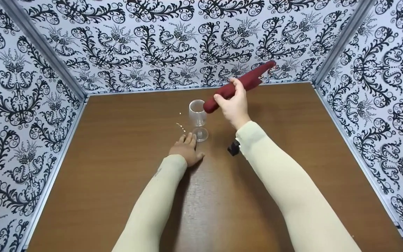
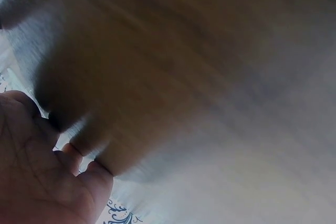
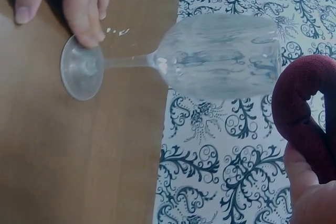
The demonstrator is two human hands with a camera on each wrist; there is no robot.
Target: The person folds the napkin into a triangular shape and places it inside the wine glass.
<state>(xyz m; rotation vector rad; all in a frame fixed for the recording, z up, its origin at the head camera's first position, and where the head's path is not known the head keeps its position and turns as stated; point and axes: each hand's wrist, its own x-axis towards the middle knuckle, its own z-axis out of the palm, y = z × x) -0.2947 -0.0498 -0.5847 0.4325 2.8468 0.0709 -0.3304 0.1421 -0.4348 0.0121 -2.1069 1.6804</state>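
Note:
A clear stemmed wine glass point(image 1: 198, 118) stands upright on the table. My left hand point(image 1: 186, 151) lies low beside it with straight fingers, and in the right wrist view a fingertip point(image 3: 90, 36) touches the edge of the glass's foot point(image 3: 81, 80). With my right hand point(image 1: 236, 106) I grip a folded dark red cloth point(image 1: 250, 79) between thumb and fingers. The cloth's rounded end is right by the glass's rim; whether they touch I cannot tell. The left wrist view shows my palm point(image 2: 39, 166) and a blurred brown surface, without the glass.
Small pale specks point(image 1: 181, 126) appear on the wooden table point(image 1: 124, 147) left of the glass. Panels with black scroll patterns point(image 1: 173, 42) surround the table at the back and both sides, with grey posts at the corners. A small black device point(image 1: 234, 147) sits at my right wrist.

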